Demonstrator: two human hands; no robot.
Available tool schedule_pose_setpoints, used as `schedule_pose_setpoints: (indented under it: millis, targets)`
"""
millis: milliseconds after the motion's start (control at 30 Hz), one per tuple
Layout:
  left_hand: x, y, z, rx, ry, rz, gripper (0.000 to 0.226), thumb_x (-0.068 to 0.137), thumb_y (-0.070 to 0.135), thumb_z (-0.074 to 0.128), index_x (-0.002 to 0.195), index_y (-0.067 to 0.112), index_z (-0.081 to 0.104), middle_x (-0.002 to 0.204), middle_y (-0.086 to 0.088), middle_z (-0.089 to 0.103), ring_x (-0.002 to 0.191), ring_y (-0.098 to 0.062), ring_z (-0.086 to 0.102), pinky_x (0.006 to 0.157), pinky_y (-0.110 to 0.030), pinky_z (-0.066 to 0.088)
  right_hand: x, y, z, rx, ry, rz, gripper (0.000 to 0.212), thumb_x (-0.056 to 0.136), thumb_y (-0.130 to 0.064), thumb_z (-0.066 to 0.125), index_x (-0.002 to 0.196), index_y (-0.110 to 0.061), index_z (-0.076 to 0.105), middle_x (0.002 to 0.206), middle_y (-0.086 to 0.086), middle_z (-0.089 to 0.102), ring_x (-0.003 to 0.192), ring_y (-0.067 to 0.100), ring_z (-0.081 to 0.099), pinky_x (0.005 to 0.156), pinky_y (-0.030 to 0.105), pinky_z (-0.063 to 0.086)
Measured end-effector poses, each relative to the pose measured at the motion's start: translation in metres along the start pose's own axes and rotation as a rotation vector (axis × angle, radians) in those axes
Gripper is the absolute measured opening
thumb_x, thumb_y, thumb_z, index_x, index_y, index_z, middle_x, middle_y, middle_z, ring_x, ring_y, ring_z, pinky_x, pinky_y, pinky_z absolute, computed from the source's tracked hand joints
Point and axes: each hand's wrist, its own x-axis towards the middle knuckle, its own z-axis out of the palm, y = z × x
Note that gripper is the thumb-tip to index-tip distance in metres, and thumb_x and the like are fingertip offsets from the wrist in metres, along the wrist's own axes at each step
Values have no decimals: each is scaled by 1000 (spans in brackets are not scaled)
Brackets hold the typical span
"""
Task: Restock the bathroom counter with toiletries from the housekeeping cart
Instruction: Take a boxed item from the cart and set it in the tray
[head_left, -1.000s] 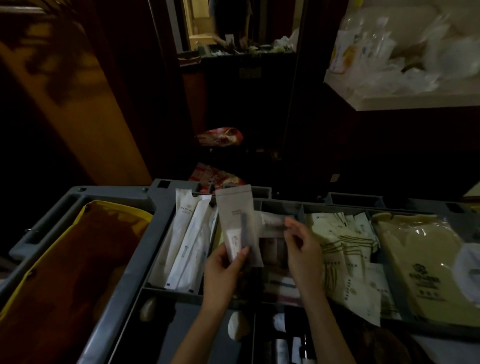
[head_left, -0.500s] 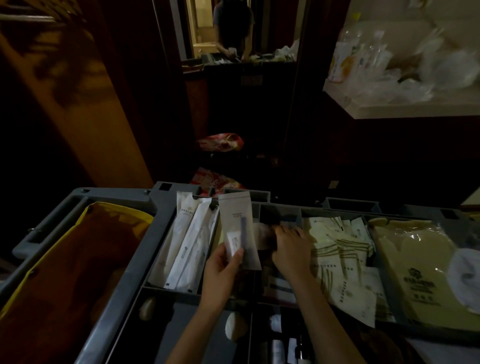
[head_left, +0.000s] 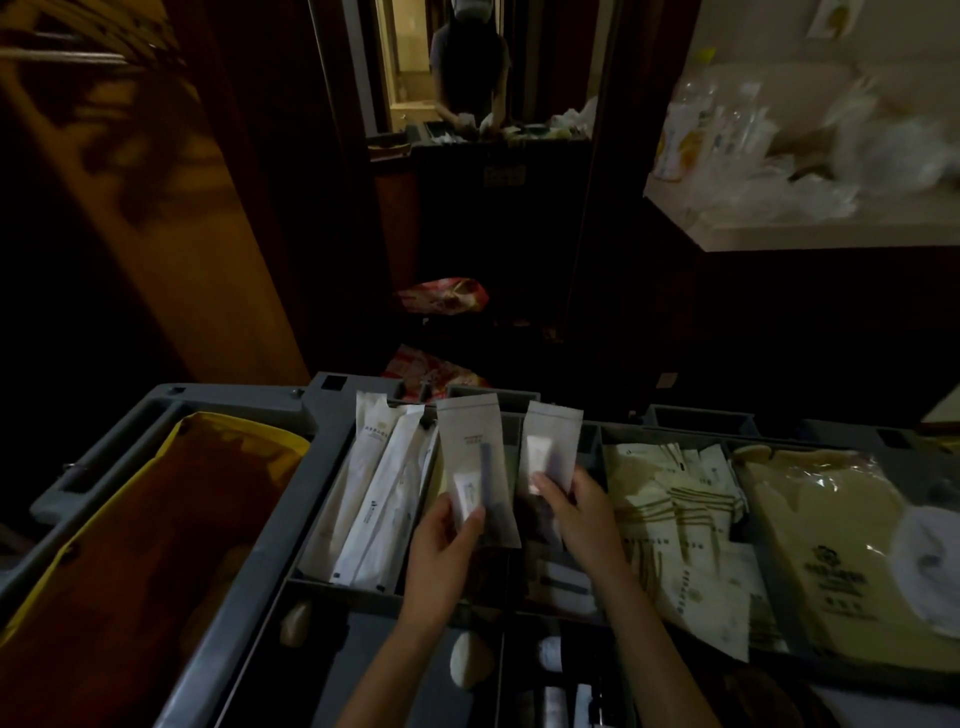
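My left hand (head_left: 441, 545) holds a grey toiletry packet (head_left: 475, 457) upright, thumb pressed on its lower front; a small tube and a dark stick show through it. Beside it my right hand (head_left: 576, 509) pinches a second grey packet (head_left: 550, 447) of the same kind, also upright. Both hands are above the middle compartment of the grey housekeeping cart (head_left: 270, 545). More packets lie in the dim compartment beneath the hands.
Long white packets (head_left: 379, 493) fill the compartment to the left. Cream sachets (head_left: 670, 525) and a large beige bag (head_left: 810, 530) lie to the right. A yellow-lined sack (head_left: 156, 545) hangs at the cart's left. A white counter (head_left: 810, 234) with plastic-wrapped items stands at upper right. A mirror ahead reflects a person.
My right hand reached down into the middle compartment, then rose with a second grey packet held upright next to the first. My left hand kept its packet.
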Motion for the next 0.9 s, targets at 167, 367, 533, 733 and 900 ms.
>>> schedule_pose_setpoints:
  millis: [167,367,533,733,900]
  targets:
    - [1,-1,-2,12,-40,-5,19,94,16,55,112,13,62,102,-4,72,96,-18,69,84,-36,56,-2,-8,-6,315,-5,141,21,96,-17,55,112,-7,62,95,1,69,90,12,66,64,9,49]
    - [2,-1,-3,22,-85,-24,15,94,15,56,106,11,64,96,-6,72,90,-18,70,76,-29,55,-2,-17,-8,801,-27,350,34,101,-21,40,105,5,61,74,8,73,59,16,68,52,26,55]
    - [3,-2,-4,28,-82,-16,12,93,16,57,101,11,65,90,-7,72,86,-21,69,70,-26,53,-7,-18,-10,640,-160,338,26,91,-2,56,117,3,58,85,8,70,69,14,68,59,25,56]
    - [3,-2,-4,-28,-107,-28,17,94,13,56,108,11,65,98,-8,73,91,-19,70,73,-24,52,-9,-8,-9,336,-328,216,68,81,8,66,137,-21,40,124,0,58,102,6,59,67,12,51]
    - [4,-3,-4,-30,-108,-27,20,93,12,56,111,11,64,100,-8,72,94,-19,69,74,-23,53,-9,0,-6,231,-349,177,79,81,3,68,147,-20,31,140,0,48,128,15,47,86,16,49]
